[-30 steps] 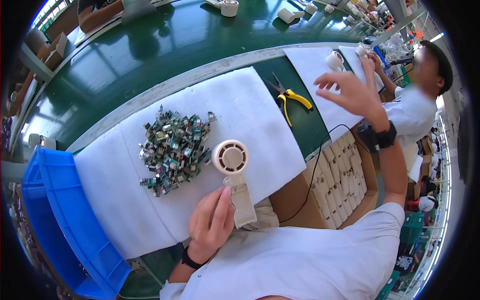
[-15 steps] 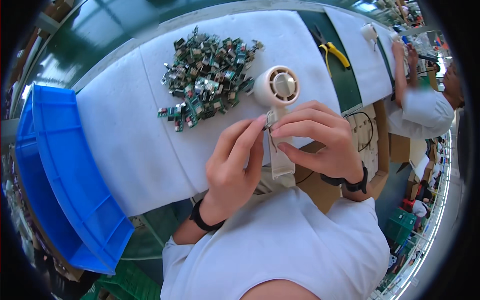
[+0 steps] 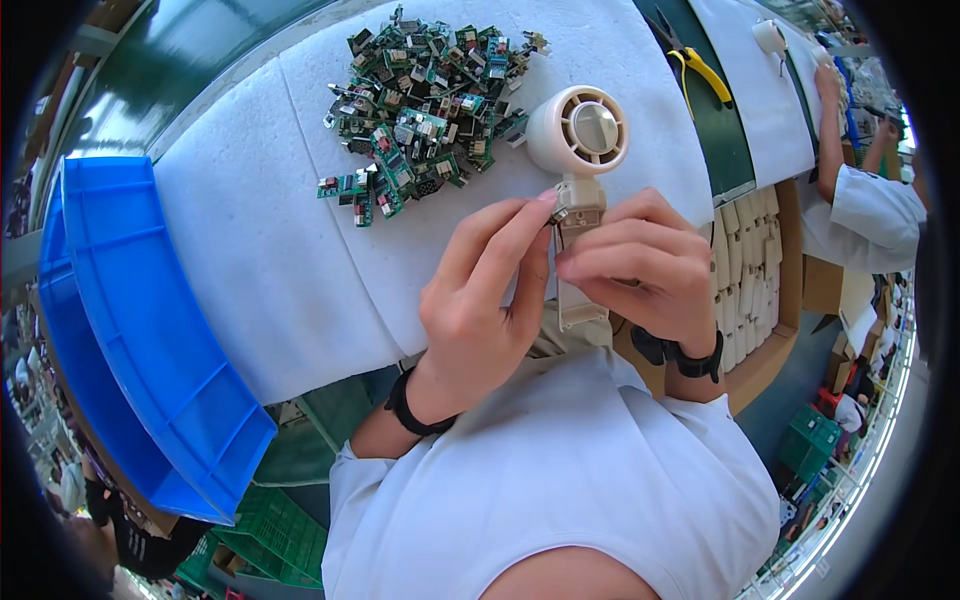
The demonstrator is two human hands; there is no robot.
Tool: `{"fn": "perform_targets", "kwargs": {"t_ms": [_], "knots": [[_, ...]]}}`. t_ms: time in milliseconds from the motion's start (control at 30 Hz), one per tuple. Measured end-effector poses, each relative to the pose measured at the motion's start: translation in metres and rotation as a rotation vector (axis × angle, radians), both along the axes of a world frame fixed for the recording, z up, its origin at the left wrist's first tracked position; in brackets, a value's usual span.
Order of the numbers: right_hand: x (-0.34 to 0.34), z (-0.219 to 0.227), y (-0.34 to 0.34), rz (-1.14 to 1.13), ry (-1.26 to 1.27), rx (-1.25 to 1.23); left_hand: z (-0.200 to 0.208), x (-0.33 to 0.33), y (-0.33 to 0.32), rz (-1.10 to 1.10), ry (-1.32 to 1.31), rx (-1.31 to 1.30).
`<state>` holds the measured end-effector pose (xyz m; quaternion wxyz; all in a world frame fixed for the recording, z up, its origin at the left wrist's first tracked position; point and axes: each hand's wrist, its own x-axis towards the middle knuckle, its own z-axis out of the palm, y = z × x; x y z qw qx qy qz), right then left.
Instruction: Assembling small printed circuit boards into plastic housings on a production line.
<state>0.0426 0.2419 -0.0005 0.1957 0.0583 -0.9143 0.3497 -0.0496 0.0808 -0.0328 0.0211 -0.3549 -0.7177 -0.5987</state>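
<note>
A white handheld fan lies in front of me, its round fan head (image 3: 577,132) at the table's near edge and its opened handle shell (image 3: 582,300) pointing toward my body. My left hand (image 3: 485,290) pinches a small circuit board (image 3: 558,214) between thumb and forefinger, at the left side of the handle's top. Closed fingers of my right hand (image 3: 645,262) meet just over the handle, beside a thin dark wire; whatever they grip is hidden. Beyond the left hand, a heap of green circuit boards (image 3: 425,110) lies on the white foam sheet (image 3: 300,310).
A blue plastic bin (image 3: 165,350) stands at the left. Yellow-handled pliers (image 3: 700,72) lie at the far right. To the right is a cardboard box (image 3: 790,290) holding rows of white handle parts (image 3: 745,270). Another person (image 3: 870,215) works farther right.
My right hand has drawn its fingers together and shifted slightly down, uncovering the handle's top. The fan and the table items appear higher in view. The left hand keeps its pinch.
</note>
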Motion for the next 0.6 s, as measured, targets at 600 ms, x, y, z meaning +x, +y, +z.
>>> {"fn": "perform_targets", "kwargs": {"t_ms": [600], "knots": [[-0.008,-0.014,-0.02,-0.408,0.041,-0.504,-0.002,-0.005,-0.005,-0.1,-0.179,-0.003]]}}
